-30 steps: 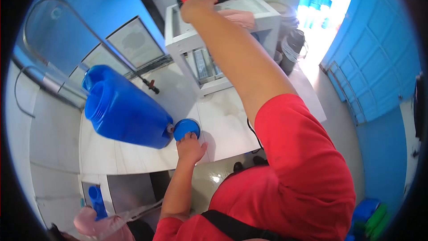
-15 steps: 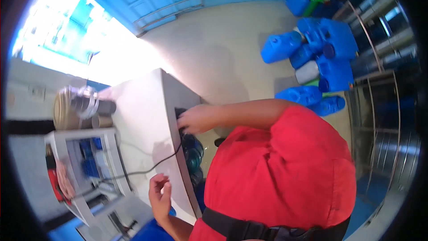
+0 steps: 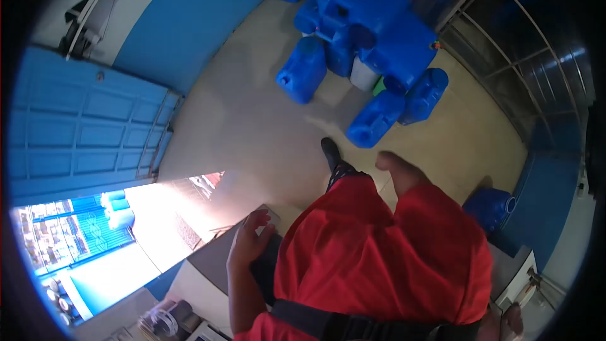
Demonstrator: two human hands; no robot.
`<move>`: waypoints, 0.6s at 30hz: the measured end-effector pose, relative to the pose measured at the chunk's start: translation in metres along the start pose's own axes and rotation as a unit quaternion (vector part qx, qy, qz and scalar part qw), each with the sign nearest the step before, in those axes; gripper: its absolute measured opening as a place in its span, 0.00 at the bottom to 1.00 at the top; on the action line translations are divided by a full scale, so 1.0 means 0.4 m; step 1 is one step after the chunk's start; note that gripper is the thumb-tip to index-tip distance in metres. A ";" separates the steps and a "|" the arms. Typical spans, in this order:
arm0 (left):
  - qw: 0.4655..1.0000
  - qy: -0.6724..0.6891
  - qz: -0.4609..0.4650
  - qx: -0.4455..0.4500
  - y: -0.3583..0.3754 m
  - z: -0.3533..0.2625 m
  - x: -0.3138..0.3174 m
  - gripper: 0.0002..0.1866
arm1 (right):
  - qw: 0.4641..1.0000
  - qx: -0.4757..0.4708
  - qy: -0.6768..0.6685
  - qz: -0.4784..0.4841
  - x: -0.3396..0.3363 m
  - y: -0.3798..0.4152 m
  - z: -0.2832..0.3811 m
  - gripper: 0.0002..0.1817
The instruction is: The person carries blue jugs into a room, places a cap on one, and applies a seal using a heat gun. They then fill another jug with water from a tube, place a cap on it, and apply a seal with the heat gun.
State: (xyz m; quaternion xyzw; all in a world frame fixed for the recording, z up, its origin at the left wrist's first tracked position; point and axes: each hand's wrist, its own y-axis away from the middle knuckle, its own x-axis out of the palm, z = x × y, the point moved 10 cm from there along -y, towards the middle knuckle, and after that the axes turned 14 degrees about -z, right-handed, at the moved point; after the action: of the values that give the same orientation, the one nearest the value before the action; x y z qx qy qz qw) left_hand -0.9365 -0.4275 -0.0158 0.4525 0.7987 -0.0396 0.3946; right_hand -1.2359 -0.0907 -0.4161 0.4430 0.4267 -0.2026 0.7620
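Observation:
My left hand (image 3: pixel 251 239) is raised at the desk corner (image 3: pixel 268 213), its fingers apart and nothing in them. My right hand (image 3: pixel 390 161) hangs in front of my red garment (image 3: pixel 379 252), beyond its sleeve. It is small and foreshortened, and its fingers cannot be made out. Nearest to it are blue jerrycans on the floor, one lying (image 3: pixel 375 121) and one beside it (image 3: pixel 425 96). A dark shoe (image 3: pixel 330 151) shows on the floor between the hands.
Several blue containers (image 3: pixel 366 0) stand farther up the floor. A metal rack (image 3: pixel 511 63) is at the right. A blue door (image 3: pixel 82 123) and a bright doorway are at the left. A blue bottle (image 3: pixel 489 209) stands at the right wall.
The view has turned toward the floor and containers. My right hand has left the dark items at the desk's side. My left hand is now by the desk corner.

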 end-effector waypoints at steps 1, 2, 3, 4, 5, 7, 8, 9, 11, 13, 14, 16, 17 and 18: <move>1.000 -0.006 0.002 0.000 -0.080 -0.031 0.026 0.22 | 1.000 0.013 -0.019 -0.021 -0.027 -0.007 -0.022 0.17; 0.998 -0.038 0.040 0.026 -0.161 -0.074 0.060 0.22 | 0.999 0.018 -0.031 -0.015 -0.044 -0.030 -0.031 0.17; 0.993 -0.068 0.080 0.053 -0.231 -0.126 0.088 0.22 | 0.998 0.009 -0.053 0.026 -0.043 -0.041 -0.026 0.17; 0.986 -0.098 0.104 0.087 -0.297 -0.187 0.108 0.22 | 0.995 -0.001 -0.075 0.066 -0.048 -0.043 -0.016 0.17; 0.977 -0.124 0.124 0.122 -0.362 -0.248 0.132 0.22 | 0.994 0.003 -0.081 0.067 -0.083 -0.047 -0.012 0.17; 0.950 -0.163 0.166 0.207 -0.483 -0.320 0.191 0.21 | 0.977 0.013 -0.215 0.001 -0.179 -0.062 0.008 0.16; 0.932 -0.194 0.184 0.243 -0.541 -0.367 0.220 0.21 | 0.954 0.067 -0.289 -0.045 -0.185 -0.076 -0.021 0.15; 0.911 -0.225 0.201 0.281 -0.596 -0.410 0.251 0.22 | 0.952 0.070 -0.296 -0.047 -0.190 -0.085 -0.030 0.15; 0.871 -0.283 0.229 0.329 -0.703 -0.485 0.322 0.22 | 0.935 0.086 -0.314 -0.141 -0.239 -0.076 -0.065 0.16; 0.818 -0.351 0.252 0.378 -0.809 -0.542 0.406 0.21 | 0.912 0.126 -0.340 -0.194 -0.227 -0.035 -0.118 0.17; 0.790 -0.396 0.250 0.396 -0.855 -0.573 0.445 0.21 | 0.889 0.159 -0.356 -0.240 -0.218 0.004 -0.158 0.18; 0.748 -0.444 0.253 0.424 -0.953 -0.623 0.523 0.20 | 0.887 0.213 -0.336 -0.232 -0.160 0.090 -0.222 0.18; 0.737 -0.450 0.260 0.432 -1.005 -0.635 0.565 0.21 | 0.913 0.195 -0.281 -0.224 -0.051 0.123 -0.263 0.17; 0.720 -0.474 0.251 0.440 -1.057 -0.652 0.604 0.21 | 0.935 0.175 -0.224 -0.214 0.082 0.154 -0.300 0.17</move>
State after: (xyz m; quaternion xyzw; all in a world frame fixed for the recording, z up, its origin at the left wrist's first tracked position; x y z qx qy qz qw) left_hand -1.4777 -0.3992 -0.1223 0.6815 0.2567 -0.4954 0.4736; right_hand -1.2319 0.0456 -0.4417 0.4109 0.2872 -0.5262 0.6869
